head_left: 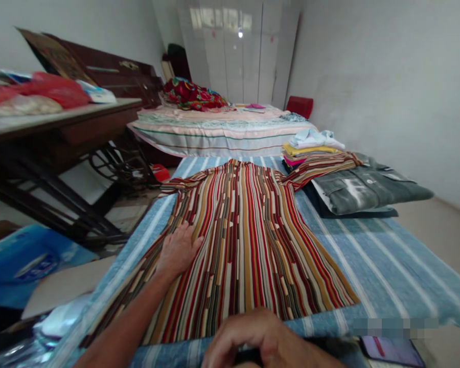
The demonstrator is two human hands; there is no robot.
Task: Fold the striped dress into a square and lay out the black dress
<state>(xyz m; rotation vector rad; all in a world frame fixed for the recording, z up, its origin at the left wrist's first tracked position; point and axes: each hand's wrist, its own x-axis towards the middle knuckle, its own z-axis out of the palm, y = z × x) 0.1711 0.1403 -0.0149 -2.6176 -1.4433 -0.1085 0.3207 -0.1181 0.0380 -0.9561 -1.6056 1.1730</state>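
A striped shirt in red, brown, tan and white lies spread flat on a blue striped cloth. My left hand rests flat on the shirt's left side, fingers stretched out. My right hand is at the bottom edge of the view by the shirt's hem, fingers curled over something dark that I cannot make out. One sleeve of the shirt stretches toward the pile of clothes on the right.
A stack of folded clothes and folded grey-green jeans sit at the right. A phone lies near the bottom right. A dark wooden table with bags stands left; a bed and white wardrobe lie beyond.
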